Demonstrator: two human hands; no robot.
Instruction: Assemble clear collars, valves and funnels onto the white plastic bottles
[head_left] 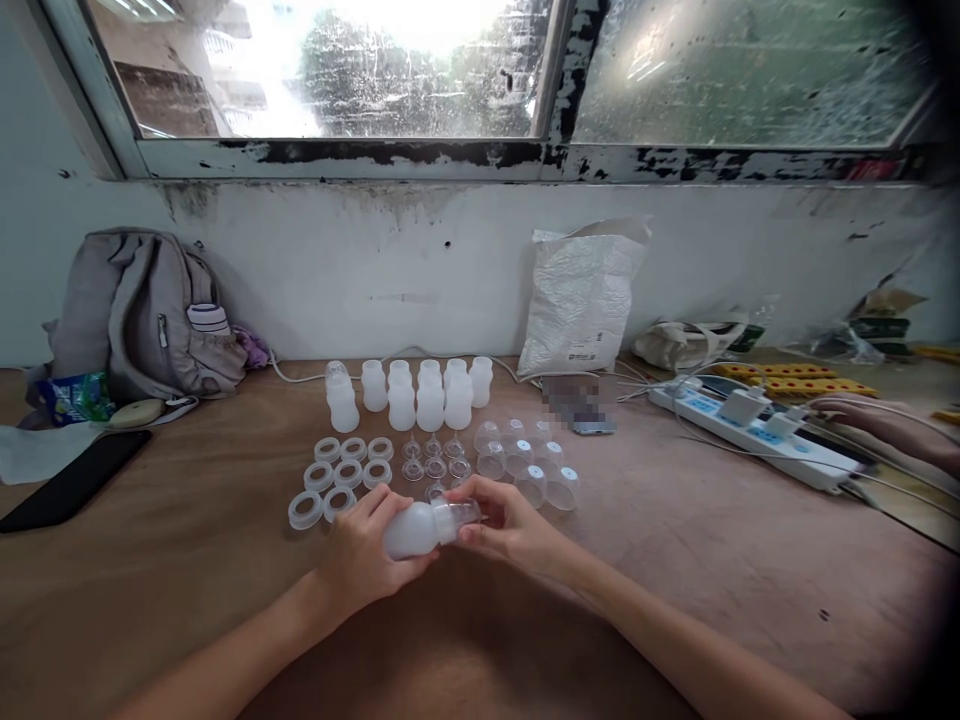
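At the far left a grey bag (154, 310) sits by the wall, maybe to be out of the way. Next, white rings (348, 484) lie flat in 3 rows on the tabletop (187, 560), spread out so each is easy to pick up. Behind them, white bottles (430, 405) stand close together near the wall, which leaves room in front. The left hand (364, 550) has its grip wrapped round the held bottle (409, 532). That bottle is on its side, just in front of the rows, held firmly, I think, so it can't spin. Clear teats (435, 466) stand tips up behind it. The right hand (514, 525) has its grip closed round the clear cap (466, 512); the fingers hide the join, so I can't see how tightly it fits. Clear cups (520, 462) sit in rows beside the teats. Farther right are a power strip (810, 460) and another person's hand (885, 420).
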